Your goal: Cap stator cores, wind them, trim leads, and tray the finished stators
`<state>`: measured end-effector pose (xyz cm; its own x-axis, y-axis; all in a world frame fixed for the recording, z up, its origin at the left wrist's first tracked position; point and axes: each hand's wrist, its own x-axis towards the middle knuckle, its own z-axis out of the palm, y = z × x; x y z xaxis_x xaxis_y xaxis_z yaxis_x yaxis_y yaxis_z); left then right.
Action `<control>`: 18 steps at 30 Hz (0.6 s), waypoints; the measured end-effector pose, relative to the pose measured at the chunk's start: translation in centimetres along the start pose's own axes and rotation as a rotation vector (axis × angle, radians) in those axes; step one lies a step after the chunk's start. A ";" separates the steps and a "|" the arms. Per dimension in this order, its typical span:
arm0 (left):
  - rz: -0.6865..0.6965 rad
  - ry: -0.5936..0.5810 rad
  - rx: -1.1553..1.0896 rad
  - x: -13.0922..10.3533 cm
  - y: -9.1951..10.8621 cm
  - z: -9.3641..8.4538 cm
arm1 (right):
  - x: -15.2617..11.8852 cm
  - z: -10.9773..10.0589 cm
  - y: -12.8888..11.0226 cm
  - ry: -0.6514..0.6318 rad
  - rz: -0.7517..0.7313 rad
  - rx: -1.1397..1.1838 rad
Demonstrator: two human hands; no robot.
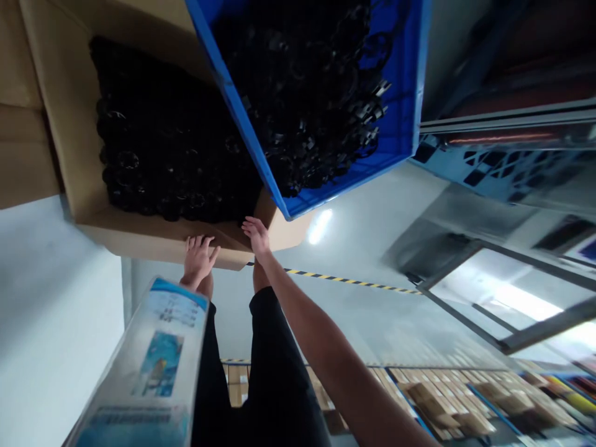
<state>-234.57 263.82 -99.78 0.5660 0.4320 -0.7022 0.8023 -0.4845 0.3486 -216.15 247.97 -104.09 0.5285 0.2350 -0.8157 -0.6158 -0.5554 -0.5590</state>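
Note:
A cardboard box at upper left holds rows of closely packed black ring-shaped parts. My left hand grips the near wall of this box, fingers over its rim and thumb outside. Close to the box's near right corner is my right hand, its fingers stretched out and slightly apart by the inner edge, beside the black parts. Whether those fingertips touch a part is too dark to tell. Above and right of the hands, a blue plastic bin overlaps the box's right side, filled with loose black parts with shiny metal ends.
A badge-like card in a clear sleeve hangs low in front of me. Yellow-black tape crosses the grey floor. A metal-framed cart stands at right. Stacked cartons lie at lower right, and another carton adjoins at far left.

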 end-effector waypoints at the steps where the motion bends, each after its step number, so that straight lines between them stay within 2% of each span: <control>1: 0.016 -0.018 0.007 0.1 -0.9 -0.5 | -1.0 -0.6 -0.3 0.061 0.004 0.031; 6: 0.051 -0.071 0.021 1.5 -3.6 -3.9 | -7.9 -5.5 -3.6 0.344 -0.005 0.083; 8: 0.017 -0.082 0.014 2.7 -4.1 -5.2 | -9.0 -6.1 -4.6 0.345 0.005 0.056; 9: -0.019 -0.079 0.009 3.6 -4.4 -5.7 | -8.9 -5.7 -5.0 0.307 0.020 0.033; 11: -0.119 -0.044 0.002 5.7 -5.0 -6.8 | -7.2 -3.4 -5.1 0.184 0.063 -0.031; 13: -0.219 0.031 0.005 8.2 -6.2 -8.0 | -3.6 0.3 -4.9 0.058 0.098 -0.103; 15: -0.271 0.162 0.014 11.1 -8.0 -9.9 | 1.2 5.1 -4.5 -0.029 0.099 -0.161; 18: -0.220 0.419 0.026 15.6 -11.8 -13.9 | 8.8 13.6 -4.1 -0.108 0.021 -0.194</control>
<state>-232.51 286.85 -106.24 0.4149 0.7939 -0.4445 0.9099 -0.3635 0.2000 -216.93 263.21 -110.95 0.4447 0.2999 -0.8440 -0.4966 -0.7016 -0.5110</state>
